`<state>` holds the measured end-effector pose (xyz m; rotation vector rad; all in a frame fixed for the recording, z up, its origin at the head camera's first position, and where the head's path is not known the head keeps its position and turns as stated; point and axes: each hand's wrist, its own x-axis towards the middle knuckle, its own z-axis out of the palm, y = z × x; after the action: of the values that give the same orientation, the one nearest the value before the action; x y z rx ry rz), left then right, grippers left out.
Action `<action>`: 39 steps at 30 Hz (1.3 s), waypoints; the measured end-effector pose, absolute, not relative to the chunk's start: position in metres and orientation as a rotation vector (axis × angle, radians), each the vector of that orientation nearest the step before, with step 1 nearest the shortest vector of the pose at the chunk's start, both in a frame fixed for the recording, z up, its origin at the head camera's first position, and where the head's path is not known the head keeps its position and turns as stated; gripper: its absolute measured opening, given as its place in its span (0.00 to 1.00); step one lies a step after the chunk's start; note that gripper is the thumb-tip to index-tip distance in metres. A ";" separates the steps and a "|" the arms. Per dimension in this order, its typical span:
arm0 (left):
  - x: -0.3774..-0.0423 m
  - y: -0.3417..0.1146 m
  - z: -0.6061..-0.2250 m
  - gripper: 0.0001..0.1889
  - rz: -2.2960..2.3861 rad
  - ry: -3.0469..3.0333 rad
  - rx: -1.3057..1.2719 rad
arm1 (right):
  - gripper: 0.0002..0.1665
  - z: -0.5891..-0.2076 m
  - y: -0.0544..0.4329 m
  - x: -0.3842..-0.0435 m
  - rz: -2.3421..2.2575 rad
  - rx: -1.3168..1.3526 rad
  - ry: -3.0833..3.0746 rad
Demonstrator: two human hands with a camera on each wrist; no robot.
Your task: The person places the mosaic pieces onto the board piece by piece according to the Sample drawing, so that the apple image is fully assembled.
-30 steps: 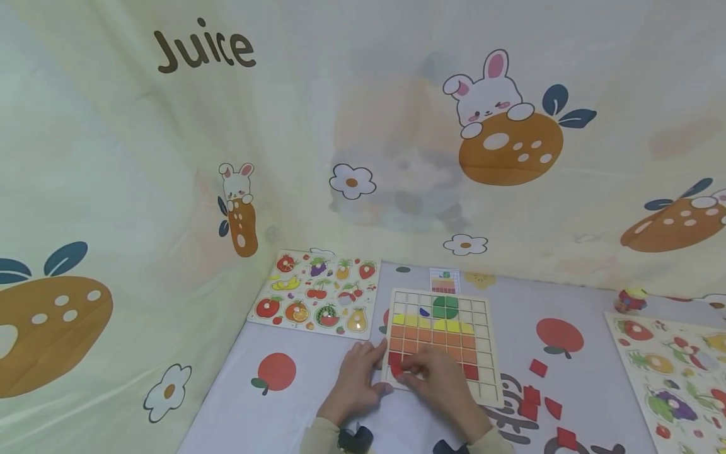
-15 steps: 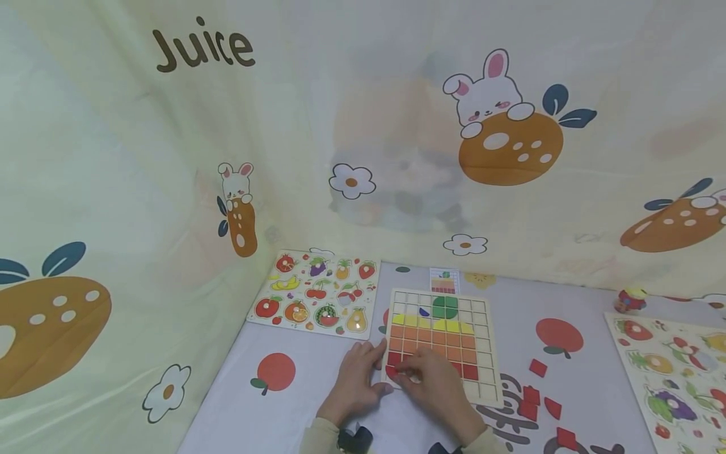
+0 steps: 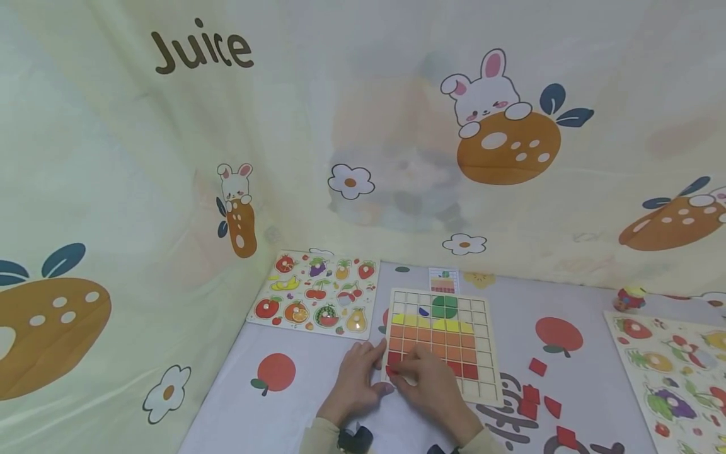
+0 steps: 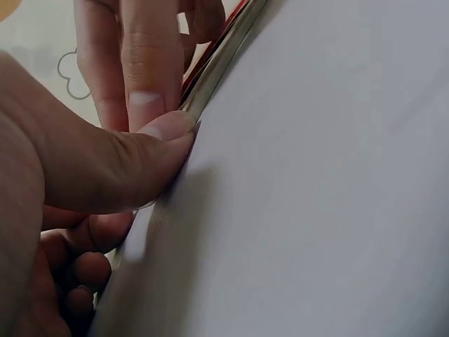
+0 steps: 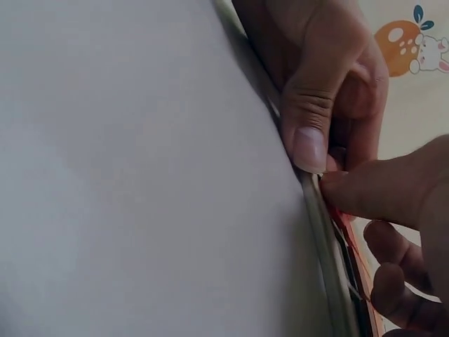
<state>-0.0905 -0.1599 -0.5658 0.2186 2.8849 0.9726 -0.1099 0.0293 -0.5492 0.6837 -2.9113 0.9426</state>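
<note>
A wooden grid board [image 3: 486, 378] lies on the table in the head view, bearing green, blue, yellow, orange and red tiles. My left hand [image 3: 356, 378] holds its near-left corner, fingers along the left side and thumb at the front edge. In the left wrist view the left thumb [image 4: 133, 165] presses that edge. Over the lower-left cells, my right hand [image 3: 430, 381] pinches a small red tile [image 3: 391, 371]. Its fingertips cover most of the tile. Red also shows below the right hand's fingertip [image 5: 344, 186] in the right wrist view.
Several loose red tiles [image 3: 531, 395] lie right of the board. A small pattern card [image 3: 443, 281] touches its far edge. One fruit puzzle [image 3: 311, 323] stands back left, another fruit puzzle [image 3: 635, 353] far right, beside a toy figure [image 3: 631, 299]. Printed curtains [image 3: 397, 214] enclose the table.
My right hand has shifted slightly left with the red tile, which now sits nearer the board's lower-left corner and is more covered by fingers. My left hand stays put.
</note>
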 end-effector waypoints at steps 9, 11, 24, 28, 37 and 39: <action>-0.089 -0.159 -0.564 0.45 0.969 2.874 0.195 | 0.08 -0.549 0.029 -0.109 0.855 0.658 -2.949; -0.090 -0.159 -0.564 0.45 0.964 2.875 0.189 | 0.09 -0.549 0.028 -0.110 0.840 0.662 -2.943; -0.089 -0.160 -0.567 0.46 1.000 2.838 0.155 | 0.17 -0.528 0.091 -0.127 1.160 0.275 -3.033; -0.089 -0.157 -0.566 0.46 0.991 2.833 0.155 | 0.28 -0.519 0.158 -0.140 1.041 0.111 -3.102; -0.087 -0.155 -0.564 0.45 0.977 2.860 0.134 | 0.42 -0.533 0.268 -0.152 0.906 -0.167 -3.256; -0.087 -0.155 -0.564 0.45 0.987 2.865 0.138 | 0.41 -0.536 0.273 -0.152 0.934 -0.196 -3.287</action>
<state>-0.0866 -0.1548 -0.5641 0.1384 2.8651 0.9867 -0.1518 0.2730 -0.5360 -0.1958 -3.2866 0.9340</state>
